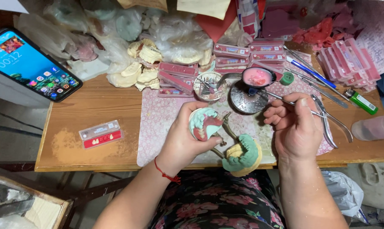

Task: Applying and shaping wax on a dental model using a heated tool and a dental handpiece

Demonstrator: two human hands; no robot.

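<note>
Two hands over a wooden table (94, 106), smartphone (30, 63) far left, left hand (185, 135) clasping a green dental cast (203, 123) with pink wax, matching lower cast (243, 154) at table edge, right hand (296, 127) pinching a thin metal instrument (281, 98), pliers (327, 123) beside it.

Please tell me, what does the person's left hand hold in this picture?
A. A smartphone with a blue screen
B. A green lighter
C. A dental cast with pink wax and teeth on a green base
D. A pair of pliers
C: the left hand is closed around a dental cast with pink wax and teeth on a green base, while the smartphone, the green lighter and the pliers lie on the wooden table.
</note>
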